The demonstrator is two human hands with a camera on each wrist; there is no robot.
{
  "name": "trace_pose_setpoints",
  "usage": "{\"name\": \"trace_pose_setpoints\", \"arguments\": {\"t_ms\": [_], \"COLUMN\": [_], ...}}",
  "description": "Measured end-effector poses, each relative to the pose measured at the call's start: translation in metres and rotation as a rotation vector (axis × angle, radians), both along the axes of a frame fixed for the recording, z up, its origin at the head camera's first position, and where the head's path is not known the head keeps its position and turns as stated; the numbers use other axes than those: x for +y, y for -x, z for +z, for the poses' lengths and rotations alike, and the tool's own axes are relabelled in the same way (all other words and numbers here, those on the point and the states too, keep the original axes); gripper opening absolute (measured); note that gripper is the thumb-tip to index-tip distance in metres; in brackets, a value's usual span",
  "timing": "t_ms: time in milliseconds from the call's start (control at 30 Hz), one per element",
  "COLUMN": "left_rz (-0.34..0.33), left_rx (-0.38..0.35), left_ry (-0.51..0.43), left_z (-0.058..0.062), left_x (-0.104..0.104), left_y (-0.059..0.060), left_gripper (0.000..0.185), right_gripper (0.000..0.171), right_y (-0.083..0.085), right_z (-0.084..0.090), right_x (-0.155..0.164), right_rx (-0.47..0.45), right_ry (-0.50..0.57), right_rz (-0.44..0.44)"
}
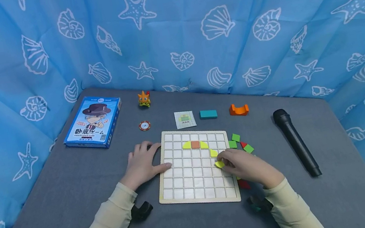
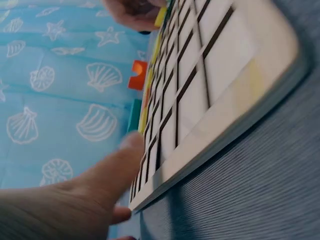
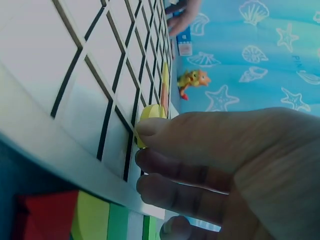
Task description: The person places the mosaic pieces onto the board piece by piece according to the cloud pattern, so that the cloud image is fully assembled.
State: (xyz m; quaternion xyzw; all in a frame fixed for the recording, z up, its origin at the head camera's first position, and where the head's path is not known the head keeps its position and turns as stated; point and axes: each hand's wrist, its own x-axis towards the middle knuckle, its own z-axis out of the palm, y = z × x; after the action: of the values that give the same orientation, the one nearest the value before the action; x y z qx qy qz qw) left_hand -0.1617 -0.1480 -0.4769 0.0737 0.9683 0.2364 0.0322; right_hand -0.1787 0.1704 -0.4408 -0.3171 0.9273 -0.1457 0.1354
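A pale wooden grid board (image 1: 194,183) with white squares lies on the grey table. My left hand (image 1: 142,165) rests at its left edge with the fingers spread; the thumb (image 2: 117,162) lies over the rim. Between thumb and fingers, my right hand (image 1: 248,164) pinches a yellow tile (image 1: 219,164) with a rounded side, close over the squares near the board's right edge. Up the board sit an orange-brown square tile (image 1: 195,144), a rounded yellow tile (image 1: 186,145) to its left, another yellow tile (image 1: 203,144) to its right and a third yellow tile (image 1: 214,153) lower right.
Loose green tiles (image 1: 235,137) and red tiles (image 1: 243,184) lie along the board's right side, partly under my right hand. Behind the board are a picture card (image 1: 185,119), a teal block (image 1: 208,114) and an orange arch block (image 1: 239,110). A microphone (image 1: 298,144) lies right; a blue box (image 1: 93,122) left.
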Motion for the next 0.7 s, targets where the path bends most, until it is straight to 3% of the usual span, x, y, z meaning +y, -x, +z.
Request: {"name": "trace_pose_setpoints", "arguments": {"t_ms": [200, 367, 567, 700], "left_rz": [-0.090, -0.173, -0.178, -0.168], "left_rx": [-0.014, -0.043, -0.033, -0.037], "left_ry": [-0.123, -0.118, -0.090, -0.079], "left_z": [-0.005, -0.015, -0.023, -0.025], "left_x": [-0.005, -0.009, -0.012, -0.010], "left_y": [0.020, 0.027, 0.028, 0.029], "left_gripper": [0.077, 0.084, 0.091, 0.093], "right_gripper": [0.022, 0.026, 0.025, 0.022], "right_y": [0.002, 0.003, 0.003, 0.004], "right_z": [-0.005, -0.006, -0.006, -0.006], "right_x": [-0.004, -0.004, -0.004, -0.003], "right_rx": [0.064, 0.074, 0.003, -0.009], "right_ry": [0.010, 0.032, 0.055, 0.044], "right_rz": [0.067, 0.069, -0.037, -0.062]}}
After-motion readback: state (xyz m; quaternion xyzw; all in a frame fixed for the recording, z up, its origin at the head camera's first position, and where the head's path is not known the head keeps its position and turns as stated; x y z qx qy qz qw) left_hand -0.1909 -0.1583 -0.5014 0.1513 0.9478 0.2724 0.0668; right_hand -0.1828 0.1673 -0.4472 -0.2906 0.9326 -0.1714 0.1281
